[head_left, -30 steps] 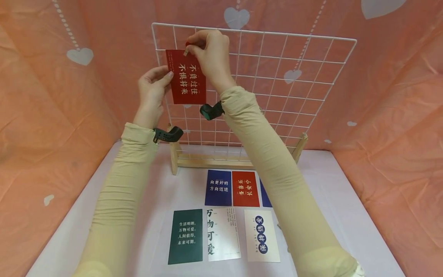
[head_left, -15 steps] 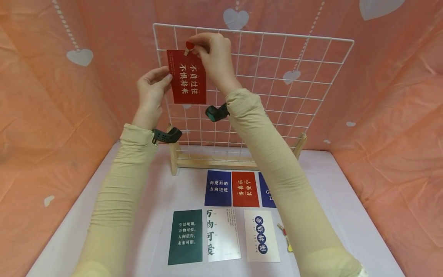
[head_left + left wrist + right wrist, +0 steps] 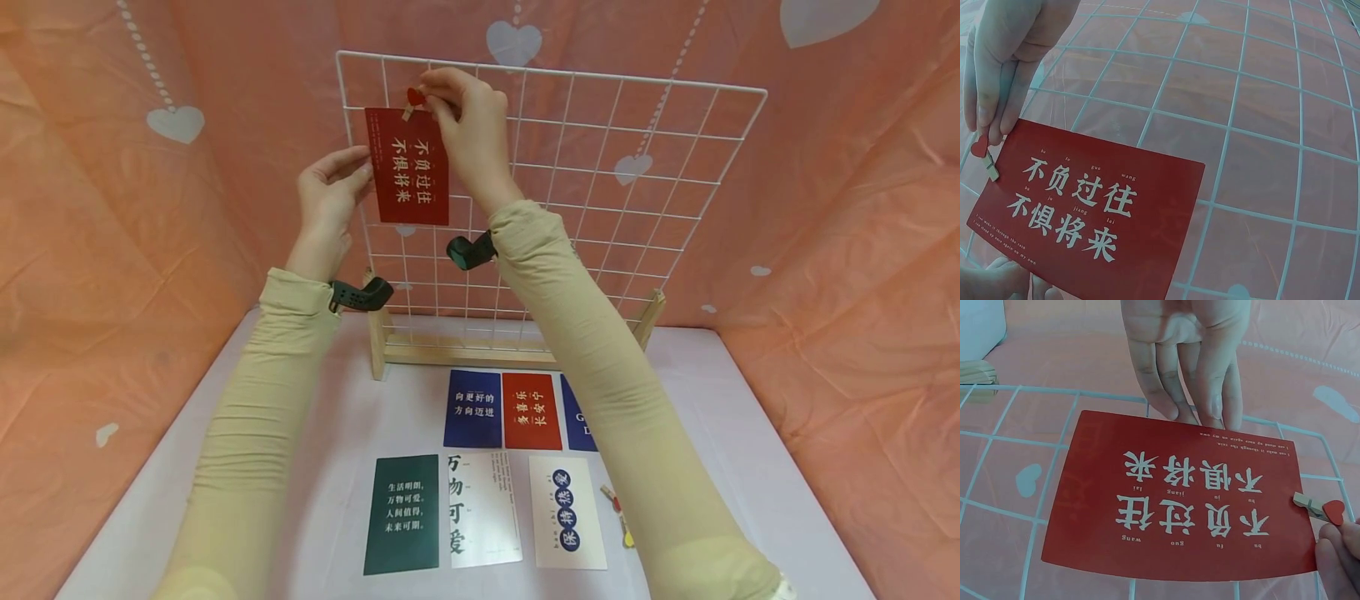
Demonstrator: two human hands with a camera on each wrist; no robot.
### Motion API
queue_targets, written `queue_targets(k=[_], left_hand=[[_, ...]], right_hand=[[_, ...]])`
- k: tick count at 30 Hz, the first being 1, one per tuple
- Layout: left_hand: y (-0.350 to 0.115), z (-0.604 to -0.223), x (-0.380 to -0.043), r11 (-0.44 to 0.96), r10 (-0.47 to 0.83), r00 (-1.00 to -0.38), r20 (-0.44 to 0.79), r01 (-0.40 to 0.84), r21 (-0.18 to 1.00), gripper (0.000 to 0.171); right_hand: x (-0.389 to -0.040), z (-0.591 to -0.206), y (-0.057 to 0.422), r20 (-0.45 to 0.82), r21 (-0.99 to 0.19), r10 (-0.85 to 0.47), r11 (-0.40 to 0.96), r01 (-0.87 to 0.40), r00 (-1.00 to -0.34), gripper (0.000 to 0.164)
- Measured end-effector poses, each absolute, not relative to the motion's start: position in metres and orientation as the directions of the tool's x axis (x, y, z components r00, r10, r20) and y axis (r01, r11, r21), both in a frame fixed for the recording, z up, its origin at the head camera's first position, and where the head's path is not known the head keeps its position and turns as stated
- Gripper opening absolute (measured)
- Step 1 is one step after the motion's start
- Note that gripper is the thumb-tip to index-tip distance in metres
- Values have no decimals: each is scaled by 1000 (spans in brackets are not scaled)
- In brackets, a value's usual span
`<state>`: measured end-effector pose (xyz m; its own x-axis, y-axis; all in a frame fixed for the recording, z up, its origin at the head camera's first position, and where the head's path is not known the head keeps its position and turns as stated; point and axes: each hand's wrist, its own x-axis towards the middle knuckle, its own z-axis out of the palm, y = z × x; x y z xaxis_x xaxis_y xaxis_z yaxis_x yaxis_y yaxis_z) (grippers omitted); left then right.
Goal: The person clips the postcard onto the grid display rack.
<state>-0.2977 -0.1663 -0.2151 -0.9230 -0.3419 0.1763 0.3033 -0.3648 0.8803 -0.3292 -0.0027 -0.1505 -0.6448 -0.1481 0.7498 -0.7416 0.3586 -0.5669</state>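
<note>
Red card [image 3: 408, 171] is up at the top left part of the white wire rack [image 3: 622, 78], in front of the wires. It stands tall on its short side, so its writing lies sideways. A small clip [image 3: 1308, 504] with a red heart bites the top edge of the card. Whether the clip also bites a wire is hard to tell.

The right hand [image 3: 476, 117] is at the top of the card, with its fingertips right beside the heart. Its fingers are a little bent, but the pictures do not show if they pinch the clip or just touch it. The left hand [image 3: 328, 187] is at the card's left edge. Its fingers are long and loose, with the tips at the edge, and the thumb does not lie across the front.

It looks like the step in hand is clipping this card onto the rack. The next move seems to call for a check that the clip has card and wire together, then both hands letting go gently. If the clip has missed the wire, the card could drop.

More cards lie on the table [image 3: 697, 433], like a green card [image 3: 402, 533], and a yellow clip [image 3: 627, 537] is near the right sleeve [image 3: 600, 350].
</note>
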Motion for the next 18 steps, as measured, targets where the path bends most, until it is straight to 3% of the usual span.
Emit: queue_targets(k=[3, 13, 18], left_hand=[[-167, -215, -297, -369, -340, -925, 169, 296, 881, 19], [-171, -213, -295, -404, -335, -925, 182, 315, 859, 20], [-172, -213, -296, -443, -330, -929, 167, 309, 842, 19]], right_hand=[[-329, -151, -2, 773, -545, -138, 354, -760, -619, 20], [-328, -151, 3, 750, -620, -77, 262, -739, -657, 16], [-296, -144, 5, 714, -667, -83, 223, -711, -696, 16]])
